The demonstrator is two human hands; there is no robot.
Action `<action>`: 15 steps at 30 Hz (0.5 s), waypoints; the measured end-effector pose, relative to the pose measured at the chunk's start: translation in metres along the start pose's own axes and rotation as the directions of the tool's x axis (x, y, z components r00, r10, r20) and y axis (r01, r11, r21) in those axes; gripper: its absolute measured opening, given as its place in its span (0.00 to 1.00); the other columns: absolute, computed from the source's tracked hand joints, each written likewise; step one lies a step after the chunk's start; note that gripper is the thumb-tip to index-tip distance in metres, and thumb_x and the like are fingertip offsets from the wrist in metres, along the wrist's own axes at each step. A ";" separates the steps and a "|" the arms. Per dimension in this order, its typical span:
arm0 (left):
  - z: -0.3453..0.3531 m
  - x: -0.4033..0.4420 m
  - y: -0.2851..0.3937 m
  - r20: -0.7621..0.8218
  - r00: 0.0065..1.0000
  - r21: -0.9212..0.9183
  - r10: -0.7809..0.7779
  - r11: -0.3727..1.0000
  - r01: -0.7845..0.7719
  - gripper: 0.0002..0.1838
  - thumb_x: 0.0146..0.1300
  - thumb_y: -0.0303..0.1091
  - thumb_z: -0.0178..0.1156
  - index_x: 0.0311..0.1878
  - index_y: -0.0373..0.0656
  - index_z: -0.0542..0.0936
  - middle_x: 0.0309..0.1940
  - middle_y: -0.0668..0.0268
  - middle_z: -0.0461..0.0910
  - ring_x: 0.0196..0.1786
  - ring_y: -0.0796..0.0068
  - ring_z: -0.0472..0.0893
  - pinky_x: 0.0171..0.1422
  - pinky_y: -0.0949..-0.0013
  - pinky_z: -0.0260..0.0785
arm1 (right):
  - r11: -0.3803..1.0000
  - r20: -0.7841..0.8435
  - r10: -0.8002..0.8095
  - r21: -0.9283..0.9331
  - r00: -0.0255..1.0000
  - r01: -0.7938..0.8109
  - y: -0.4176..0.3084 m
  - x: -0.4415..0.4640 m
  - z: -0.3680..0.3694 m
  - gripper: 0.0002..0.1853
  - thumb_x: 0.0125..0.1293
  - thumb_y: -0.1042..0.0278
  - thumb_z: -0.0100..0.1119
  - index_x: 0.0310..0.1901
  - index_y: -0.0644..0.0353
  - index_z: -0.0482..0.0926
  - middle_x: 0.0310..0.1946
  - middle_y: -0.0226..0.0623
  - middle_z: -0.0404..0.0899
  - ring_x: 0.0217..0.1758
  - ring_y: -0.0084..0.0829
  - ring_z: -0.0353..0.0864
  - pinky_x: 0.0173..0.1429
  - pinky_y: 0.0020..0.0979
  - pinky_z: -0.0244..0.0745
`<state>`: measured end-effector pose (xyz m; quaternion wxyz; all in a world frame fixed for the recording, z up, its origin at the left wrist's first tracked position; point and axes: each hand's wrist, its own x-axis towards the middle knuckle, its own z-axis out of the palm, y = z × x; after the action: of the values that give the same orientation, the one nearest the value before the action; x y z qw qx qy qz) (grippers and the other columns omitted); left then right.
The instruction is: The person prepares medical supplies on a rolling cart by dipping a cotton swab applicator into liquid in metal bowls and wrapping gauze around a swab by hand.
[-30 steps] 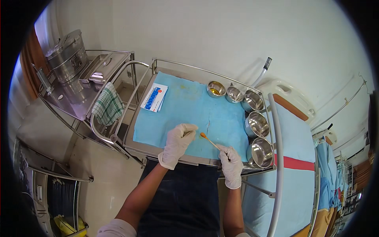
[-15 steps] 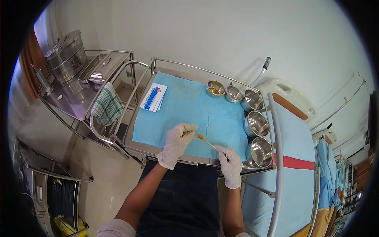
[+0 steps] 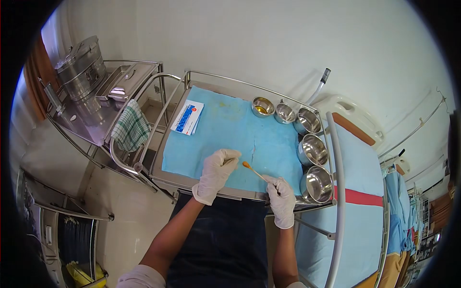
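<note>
My right hand (image 3: 281, 201), in a white glove, pinches the thin stick of a cotton swab (image 3: 257, 174) near its lower end. The swab's tip is stained orange-brown and points up and left, toward my other hand. My left hand (image 3: 214, 175), gloved too, has its thumb and fingers closed together just left of the tip; anything between them is too small to make out. Both hands are over the front edge of the blue cloth (image 3: 216, 129), which covers the trolley top. A small steel bowl (image 3: 262, 107) at the back contains yellowish-brown liquid.
More steel bowls (image 3: 317, 184) line the trolley's right side. A white and blue box (image 3: 188, 117) lies at the cloth's left. Beyond the rail, a second trolley carries a steel drum (image 3: 81, 67) and a lidded tray (image 3: 126, 84). A bed (image 3: 355, 225) adjoins on the right.
Both hands and the swab have hardly moved; the slight shift to the right matches a small shift of the whole view.
</note>
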<state>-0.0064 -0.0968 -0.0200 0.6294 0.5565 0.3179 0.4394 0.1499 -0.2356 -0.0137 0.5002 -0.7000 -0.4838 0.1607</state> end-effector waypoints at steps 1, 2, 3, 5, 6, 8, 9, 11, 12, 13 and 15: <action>-0.001 0.000 0.000 0.006 1.000 0.018 0.000 1.000 0.000 0.11 0.62 0.19 0.60 0.48 0.33 0.83 0.39 0.64 0.84 0.36 0.78 0.81 0.43 0.78 0.72 | 1.000 0.002 -0.005 -0.013 1.000 0.005 -0.002 0.001 0.001 0.14 0.64 0.80 0.54 0.46 0.63 0.87 0.29 0.27 0.71 0.29 0.21 0.65 0.36 0.21 0.61; -0.001 0.001 0.001 0.013 1.000 0.036 0.001 0.999 -0.001 0.11 0.62 0.19 0.60 0.48 0.33 0.83 0.39 0.64 0.84 0.36 0.78 0.81 0.43 0.78 0.72 | 1.000 0.003 -0.009 -0.027 1.000 0.010 -0.004 0.001 0.001 0.13 0.64 0.80 0.54 0.45 0.63 0.87 0.29 0.27 0.71 0.29 0.21 0.65 0.36 0.21 0.61; -0.001 0.001 0.000 0.021 1.000 0.053 0.001 0.999 -0.002 0.11 0.62 0.19 0.61 0.48 0.33 0.83 0.39 0.64 0.84 0.36 0.78 0.81 0.43 0.78 0.73 | 0.999 0.004 -0.014 -0.041 1.000 0.014 -0.005 0.001 0.001 0.13 0.64 0.80 0.54 0.45 0.63 0.87 0.29 0.27 0.71 0.29 0.21 0.65 0.36 0.21 0.61; 0.000 0.001 -0.001 0.021 1.000 0.044 -0.001 0.999 0.000 0.11 0.62 0.19 0.61 0.48 0.33 0.83 0.39 0.64 0.85 0.36 0.78 0.81 0.43 0.78 0.73 | 1.000 0.006 -0.010 -0.028 1.000 0.011 -0.001 0.000 -0.001 0.13 0.64 0.80 0.54 0.46 0.63 0.87 0.29 0.27 0.71 0.29 0.21 0.65 0.36 0.21 0.61; 0.000 0.001 -0.002 0.019 1.000 0.035 -0.002 0.999 0.001 0.11 0.62 0.19 0.61 0.48 0.33 0.83 0.39 0.64 0.85 0.36 0.78 0.81 0.44 0.78 0.73 | 1.000 0.009 -0.008 -0.014 1.000 0.008 0.001 0.000 -0.002 0.13 0.64 0.80 0.54 0.46 0.63 0.87 0.29 0.27 0.72 0.29 0.21 0.65 0.36 0.21 0.61; 0.000 0.002 -0.003 0.013 1.000 0.018 -0.003 1.000 0.003 0.11 0.62 0.19 0.60 0.48 0.33 0.83 0.39 0.64 0.85 0.36 0.78 0.81 0.44 0.78 0.73 | 1.000 0.017 -0.004 0.015 1.000 0.004 0.005 -0.001 -0.002 0.14 0.64 0.79 0.54 0.46 0.62 0.87 0.30 0.28 0.72 0.30 0.21 0.65 0.37 0.21 0.62; -0.001 0.002 -0.002 0.012 1.000 0.018 -0.003 1.000 0.003 0.11 0.62 0.19 0.60 0.48 0.33 0.83 0.39 0.64 0.85 0.36 0.78 0.81 0.44 0.78 0.73 | 1.000 0.017 -0.005 0.016 1.000 0.004 0.005 0.000 -0.001 0.14 0.64 0.79 0.54 0.46 0.62 0.87 0.30 0.28 0.72 0.30 0.21 0.65 0.37 0.21 0.62; -0.001 0.001 -0.001 0.017 1.000 0.024 -0.005 1.000 0.005 0.11 0.62 0.19 0.60 0.47 0.33 0.83 0.39 0.64 0.85 0.36 0.78 0.81 0.44 0.78 0.73 | 0.999 -0.008 -0.030 -0.017 1.000 0.030 0.004 0.001 0.001 0.14 0.64 0.79 0.54 0.46 0.62 0.87 0.29 0.28 0.72 0.30 0.21 0.65 0.37 0.21 0.61; -0.001 0.001 0.000 0.020 1.000 0.027 -0.007 1.000 0.006 0.11 0.62 0.19 0.60 0.47 0.33 0.83 0.39 0.64 0.85 0.36 0.78 0.81 0.44 0.78 0.73 | 0.999 -0.021 -0.043 -0.035 0.999 0.042 0.003 0.002 0.002 0.14 0.64 0.79 0.54 0.46 0.62 0.87 0.29 0.28 0.72 0.30 0.21 0.65 0.37 0.21 0.61; -0.001 0.001 0.000 0.023 1.000 0.029 -0.008 1.000 0.008 0.11 0.62 0.19 0.60 0.47 0.33 0.83 0.39 0.64 0.85 0.36 0.78 0.81 0.44 0.78 0.73 | 0.997 -0.033 -0.055 -0.053 0.998 0.053 0.003 0.002 0.003 0.14 0.64 0.80 0.54 0.46 0.62 0.87 0.29 0.28 0.72 0.30 0.21 0.65 0.37 0.21 0.61; 0.000 0.001 -0.001 0.021 1.000 0.023 -0.005 1.000 0.005 0.11 0.62 0.19 0.60 0.47 0.33 0.83 0.39 0.64 0.85 0.35 0.78 0.80 0.44 0.78 0.73 | 0.999 -0.020 -0.040 -0.038 0.999 0.040 0.003 0.001 0.000 0.14 0.64 0.79 0.54 0.46 0.62 0.87 0.29 0.28 0.72 0.30 0.21 0.65 0.37 0.21 0.61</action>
<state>-0.0060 -0.0959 -0.0210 0.6273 0.5675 0.3178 0.4283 0.1516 -0.2347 -0.0159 0.4953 -0.7010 -0.4953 0.1343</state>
